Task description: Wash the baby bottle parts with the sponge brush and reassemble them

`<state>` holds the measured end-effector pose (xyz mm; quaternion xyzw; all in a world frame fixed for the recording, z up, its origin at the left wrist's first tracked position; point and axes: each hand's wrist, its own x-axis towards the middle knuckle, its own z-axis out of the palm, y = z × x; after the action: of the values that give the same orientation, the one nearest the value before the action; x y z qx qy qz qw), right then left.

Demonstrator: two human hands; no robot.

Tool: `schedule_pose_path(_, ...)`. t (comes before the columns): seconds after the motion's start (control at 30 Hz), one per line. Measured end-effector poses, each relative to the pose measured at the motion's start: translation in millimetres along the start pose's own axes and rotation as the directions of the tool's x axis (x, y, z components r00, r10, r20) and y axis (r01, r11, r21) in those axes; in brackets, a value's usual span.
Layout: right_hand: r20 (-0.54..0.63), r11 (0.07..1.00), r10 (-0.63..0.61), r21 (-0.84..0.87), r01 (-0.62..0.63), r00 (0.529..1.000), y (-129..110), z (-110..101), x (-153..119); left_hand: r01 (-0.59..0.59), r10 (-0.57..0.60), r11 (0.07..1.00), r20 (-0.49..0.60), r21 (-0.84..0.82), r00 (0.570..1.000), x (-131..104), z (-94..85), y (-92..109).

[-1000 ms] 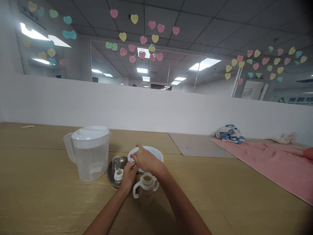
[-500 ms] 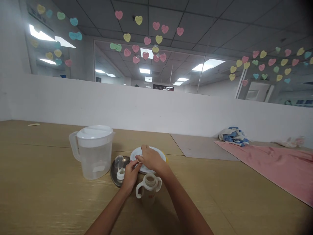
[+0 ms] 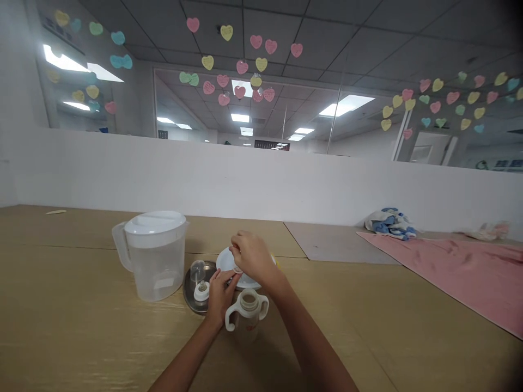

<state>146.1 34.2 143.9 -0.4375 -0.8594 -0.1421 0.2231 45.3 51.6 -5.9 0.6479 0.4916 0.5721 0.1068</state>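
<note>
My left hand [image 3: 221, 294] is closed, its fingertips pinching a small pale thing too small to name, over the edge of a white plate [image 3: 224, 260]. Just above and right of it, my right hand [image 3: 252, 257] is closed too, fingers curled down over the plate; what it grips is hidden. Nearer to me stands an uncapped bottle with two white handles [image 3: 248, 311]. Left of my left hand, a round metal tray [image 3: 190, 298] holds a white nipple ring [image 3: 201, 291] and a clear dome cap [image 3: 198, 270].
A lidded clear plastic pitcher [image 3: 158, 261] stands left of the tray. Something yellow shows behind the plate's right edge. Further right lie a grey mat [image 3: 339, 243], a crumpled blue and white cloth [image 3: 391, 223] and a pink cloth [image 3: 461, 272]. A white wall runs behind.
My right hand has lifted slightly up from my left fingertips, and the small pale thing between them shows more. The view has shifted a little.
</note>
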Motion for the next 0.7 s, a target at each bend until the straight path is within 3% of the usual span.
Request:
schedule_pose_path(0.1, -0.113, 0.999, 0.005, 0.052, 0.001, 0.994, 3, -6, -1, -0.003, 0.003, 1.0, -0.018, 0.018, 1.0, 0, 2.0, -2)
schedule_pose_path(0.3, -0.228, 0.989, 0.06, 0.149, -0.026, 0.972, 2, -20, -5, 0.008, -0.008, 1.0, -0.009, 0.027, 1.0, 2, 3.4, -5)
schedule_pose_path(0.5, -0.384, 0.978, 0.069, 0.206, 0.013, 0.921, 4, -27, -6, 0.013, -0.013, 1.0, 0.004, 0.028, 1.0, 2, 5.0, -5)
schedule_pose_path(0.57, -0.496, 0.966, 0.091, 0.255, 0.045, 0.863, 5, -34, -8, 0.013, -0.013, 0.999, 0.011, 0.033, 1.0, 1, 5.3, -5)
schedule_pose_path(0.7, -0.713, 0.94, 0.234, 0.34, 0.035, 0.661, 14, -56, -15, 0.02, -0.02, 0.999, 0.003, 0.05, 1.0, 0, 4.6, -5)
